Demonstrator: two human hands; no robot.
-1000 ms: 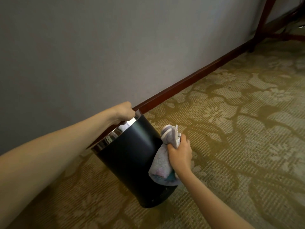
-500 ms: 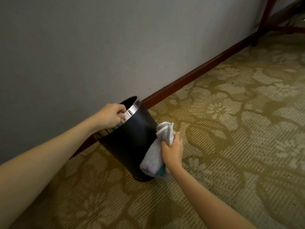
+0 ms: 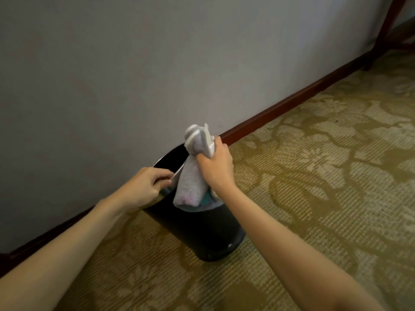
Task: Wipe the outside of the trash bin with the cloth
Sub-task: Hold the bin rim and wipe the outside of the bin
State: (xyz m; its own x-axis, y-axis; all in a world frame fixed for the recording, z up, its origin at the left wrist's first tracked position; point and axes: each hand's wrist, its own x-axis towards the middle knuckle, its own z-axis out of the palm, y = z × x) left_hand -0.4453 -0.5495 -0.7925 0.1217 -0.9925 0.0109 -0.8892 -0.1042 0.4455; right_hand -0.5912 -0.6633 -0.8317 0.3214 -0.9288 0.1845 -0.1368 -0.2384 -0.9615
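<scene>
Left hand [image 3: 143, 187] pinches bin [image 3: 202, 234] rim; right hand [image 3: 215, 167] squeezes cloth [image 3: 190, 187]; best press flat, rub all around.

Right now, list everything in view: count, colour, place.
trash bin: one, black with silver rim, on the carpet by the wall
cloth: one, pale grey-white, bunched against the bin's upper side
carpet: one, olive with floral pattern, covering the floor
wall: one, grey, behind the bin
baseboard: one, dark red-brown, along the wall's foot
furniture leg: one, dark wood, top right
left hand: gripping the rim
right hand: holding the cloth
</scene>
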